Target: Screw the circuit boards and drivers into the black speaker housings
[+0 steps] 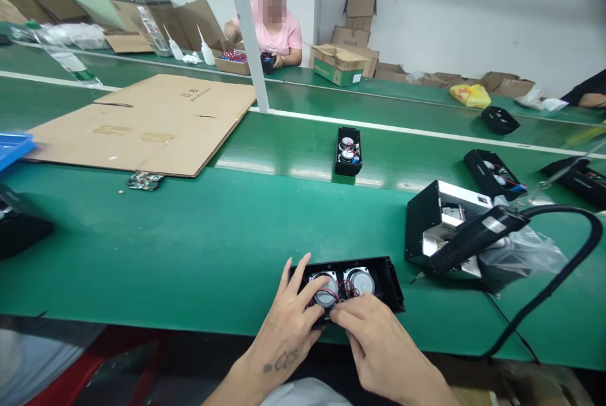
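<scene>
A black speaker case (391,289) lies open at the table's near edge, with two round speakers (360,282) and thin red and black wires inside. My left hand (293,305) spans its left end, two fingers stretched over the far side. The index finger lies across the left speaker (326,295), and the thumb is near the front wall. My right hand (374,336) pinches at the front wall between the speakers, close to my left thumb. What sits between those right fingertips is hidden.
To the right stands a black and silver machine (426,220) with a black-handled tool (478,242) and a looping cable. Another open speaker case (348,153) sits on the green belt ahead. Flat cardboard (156,122) and a circuit board (144,180) lie left. A co-worker (279,33) sits opposite.
</scene>
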`<state>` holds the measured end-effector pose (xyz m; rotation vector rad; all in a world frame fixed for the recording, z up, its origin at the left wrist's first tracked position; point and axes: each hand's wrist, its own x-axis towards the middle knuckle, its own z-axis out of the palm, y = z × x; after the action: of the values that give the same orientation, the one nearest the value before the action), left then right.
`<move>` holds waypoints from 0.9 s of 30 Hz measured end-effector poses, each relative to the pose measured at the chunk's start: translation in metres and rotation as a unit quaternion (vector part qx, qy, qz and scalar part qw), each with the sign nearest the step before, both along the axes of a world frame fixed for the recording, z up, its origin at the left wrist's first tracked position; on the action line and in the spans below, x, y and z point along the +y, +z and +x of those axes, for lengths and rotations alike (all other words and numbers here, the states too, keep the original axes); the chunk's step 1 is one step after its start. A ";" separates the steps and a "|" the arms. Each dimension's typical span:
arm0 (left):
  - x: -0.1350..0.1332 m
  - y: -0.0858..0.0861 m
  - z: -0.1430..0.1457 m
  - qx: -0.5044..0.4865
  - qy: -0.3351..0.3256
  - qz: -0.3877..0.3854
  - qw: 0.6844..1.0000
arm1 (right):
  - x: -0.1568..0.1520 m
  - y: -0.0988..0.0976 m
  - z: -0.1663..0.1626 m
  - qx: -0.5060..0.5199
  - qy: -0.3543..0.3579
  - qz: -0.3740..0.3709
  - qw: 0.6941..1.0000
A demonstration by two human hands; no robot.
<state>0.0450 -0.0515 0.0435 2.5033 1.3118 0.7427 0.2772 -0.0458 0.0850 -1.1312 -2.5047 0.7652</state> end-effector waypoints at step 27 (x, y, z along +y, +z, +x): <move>0.130 0.057 -0.018 -0.011 -0.076 -0.353 0.932 | 0.117 0.056 -0.031 -0.169 0.040 -0.077 0.982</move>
<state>0.0272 0.0784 0.1001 1.9646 1.0972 0.1982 0.2459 0.0708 0.1410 -1.3158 -2.8247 0.8661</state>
